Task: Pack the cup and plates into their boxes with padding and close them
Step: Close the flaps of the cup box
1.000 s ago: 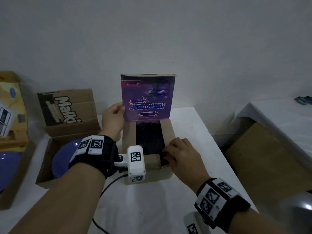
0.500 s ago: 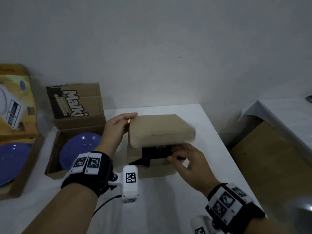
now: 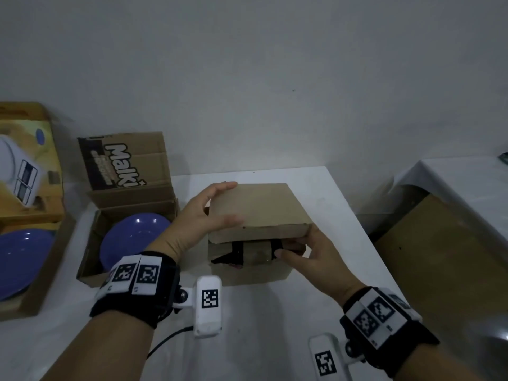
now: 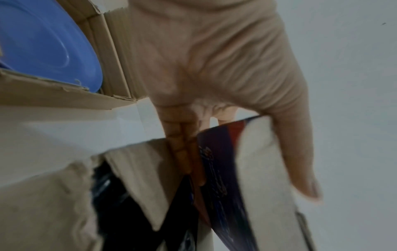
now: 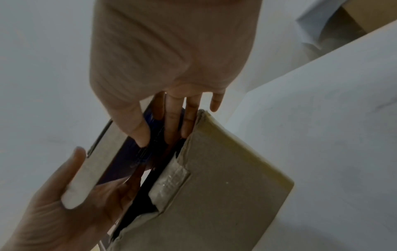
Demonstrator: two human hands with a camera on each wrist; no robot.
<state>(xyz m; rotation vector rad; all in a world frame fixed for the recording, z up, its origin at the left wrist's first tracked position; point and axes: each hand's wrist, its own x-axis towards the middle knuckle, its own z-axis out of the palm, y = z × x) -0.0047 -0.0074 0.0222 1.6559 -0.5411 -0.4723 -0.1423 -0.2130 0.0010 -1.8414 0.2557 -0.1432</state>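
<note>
A small brown box (image 3: pixel 247 273) stands mid-table, its lid (image 3: pixel 258 207) lowered almost flat. My left hand (image 3: pixel 203 215) grips the lid's left edge, thumb on top; in the left wrist view its fingers (image 4: pixel 184 152) lie under the lid (image 4: pixel 262 169) against the purple printed face. My right hand (image 3: pixel 310 257) is at the front right corner. Its straight fingers (image 5: pixel 171 118) reach into the gap between lid and box (image 5: pixel 214 195). Black padding (image 3: pixel 236 251) shows in that gap. The cup is hidden.
Left of it an open "Malki" carton (image 3: pixel 90 276) holds a blue plate (image 3: pixel 132 237). A yellow box (image 3: pixel 33 210) at the far left holds another blue plate (image 3: pixel 19 259). The table's right edge (image 3: pixel 365 243) is close, with brown cardboard (image 3: pixel 439 257) on the floor beyond.
The lid stood upright a second ago; my left hand has swung it down over the box. My right hand stayed at the front, fingers now under the lid's edge.
</note>
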